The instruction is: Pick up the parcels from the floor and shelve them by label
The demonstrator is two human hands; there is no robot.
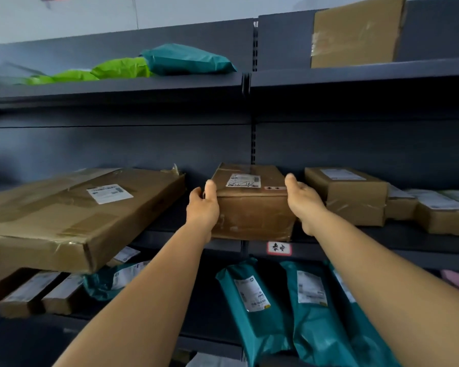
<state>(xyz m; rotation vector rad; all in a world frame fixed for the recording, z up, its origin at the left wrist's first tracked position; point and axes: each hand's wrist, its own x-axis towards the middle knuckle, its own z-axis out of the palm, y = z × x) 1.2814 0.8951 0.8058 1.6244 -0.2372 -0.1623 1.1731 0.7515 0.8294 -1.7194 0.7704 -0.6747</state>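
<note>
Placement on middle shelf (355, 251): we hold the brown carton (252, 207) pressed between left hand (202, 207) and right hand (304, 205), palms on its sides, its base at the shelf's front lip, and we judge it best slid squarely back into the gap between the flat carton (72, 207) and taped box (353, 194) (label kept uppermost). Carton: scuffed kraft cardboard, taped, white shipping label (243, 180) on top, small arrow sticker beside.

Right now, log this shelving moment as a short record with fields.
held item: brown box, label on top
left hand: grips the box's left side
right hand: flat against the box's right side
position: box at the front edge of the middle shelf
left neighbour: large flat carton, overhanging the shelf
shelf tag: red-bordered, below the box
shelf below: teal mailers
</note>
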